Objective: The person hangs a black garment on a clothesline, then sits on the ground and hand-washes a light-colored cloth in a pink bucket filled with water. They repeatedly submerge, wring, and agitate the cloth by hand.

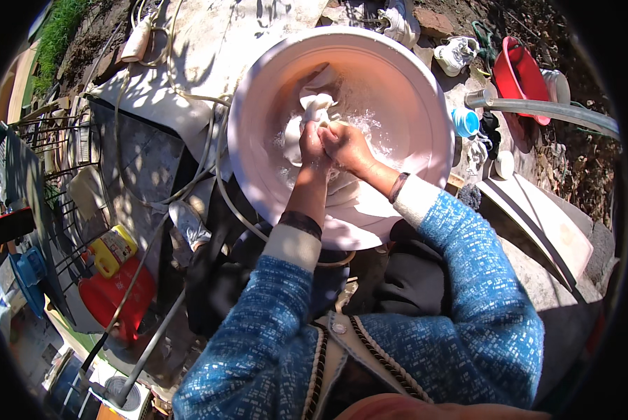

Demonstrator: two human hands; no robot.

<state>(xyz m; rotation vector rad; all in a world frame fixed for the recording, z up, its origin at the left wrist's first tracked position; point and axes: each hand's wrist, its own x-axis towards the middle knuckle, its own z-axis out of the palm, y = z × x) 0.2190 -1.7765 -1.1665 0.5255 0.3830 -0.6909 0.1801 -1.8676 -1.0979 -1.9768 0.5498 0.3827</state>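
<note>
Outdoors, sunlit ground: one tub, one yellow jug. Left hand, right hand together, clamped on white cloth.

White-flecked blue sleeves, cream cuffs

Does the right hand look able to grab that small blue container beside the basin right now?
Probably not as is: the right hand grips white cloth, and the basin's rim lies between it and the blue container.
</note>
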